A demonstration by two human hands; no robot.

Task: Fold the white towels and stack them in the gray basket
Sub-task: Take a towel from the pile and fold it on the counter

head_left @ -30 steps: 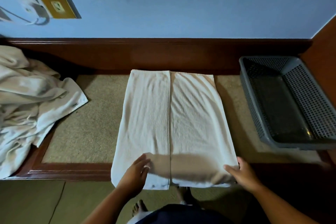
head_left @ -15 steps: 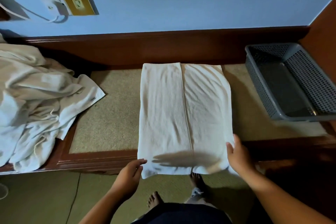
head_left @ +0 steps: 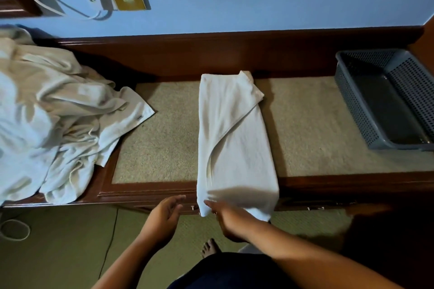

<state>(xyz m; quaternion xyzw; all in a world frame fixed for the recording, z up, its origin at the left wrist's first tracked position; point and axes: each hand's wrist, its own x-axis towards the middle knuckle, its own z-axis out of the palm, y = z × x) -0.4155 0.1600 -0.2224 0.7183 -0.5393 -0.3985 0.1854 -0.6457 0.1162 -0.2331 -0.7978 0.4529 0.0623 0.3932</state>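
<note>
Swung across since half a second ago, the right hand (head_left: 226, 217) now sits at the near left corner of the white towel (head_left: 234, 143), fingers against the cloth; blur hides whether they pinch it. Just beside it the left hand (head_left: 164, 216) hangs relaxed, holding nothing. With its right half now laid over its left, the white towel lies as a narrow strip mid-desk (head_left: 328, 183), its near end overhanging the front edge. The gray basket (head_left: 347, 103) stands well to its right and the pile of unfolded towels (head_left: 51, 112) to its left.

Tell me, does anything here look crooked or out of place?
Yes. The folded towel is uneven: its top layer's edge runs diagonally instead of straight, and a corner pokes out at the far right end. Its near end overhangs the front of the table.
</note>
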